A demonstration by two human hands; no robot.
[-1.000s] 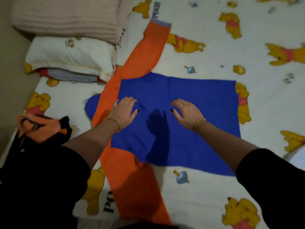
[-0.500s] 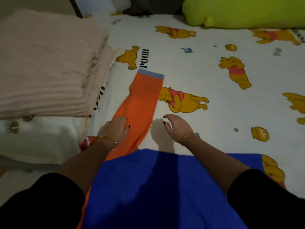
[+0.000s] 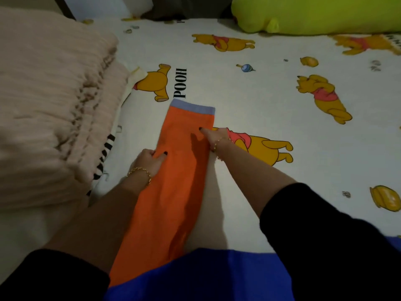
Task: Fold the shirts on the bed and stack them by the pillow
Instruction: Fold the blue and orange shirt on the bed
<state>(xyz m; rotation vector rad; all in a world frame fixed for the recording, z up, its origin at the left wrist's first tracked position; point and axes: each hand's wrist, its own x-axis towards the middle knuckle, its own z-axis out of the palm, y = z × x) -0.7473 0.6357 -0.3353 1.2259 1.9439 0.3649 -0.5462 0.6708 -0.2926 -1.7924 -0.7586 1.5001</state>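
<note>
A blue shirt (image 3: 199,276) with long orange sleeves lies flat on the cartoon-print bed sheet (image 3: 271,94). One orange sleeve (image 3: 173,187) with a pale blue cuff (image 3: 193,106) stretches away from me. My left hand (image 3: 147,162) grips the sleeve's left edge about halfway along, thumb on top of the cloth. My right hand (image 3: 217,135) pinches the sleeve's right edge nearer the cuff, one finger lying on the orange cloth. The rest of the shirt is out of frame below.
A folded pink ribbed blanket (image 3: 50,101) lies on a white pillow (image 3: 28,222) at the left, close to the sleeve. A lime-green plush cushion (image 3: 314,14) lies along the far edge of the bed.
My hands have moved from the blue body up along the sleeve toward the cuff and taken hold of its two edges. The view has shifted forward with them.
</note>
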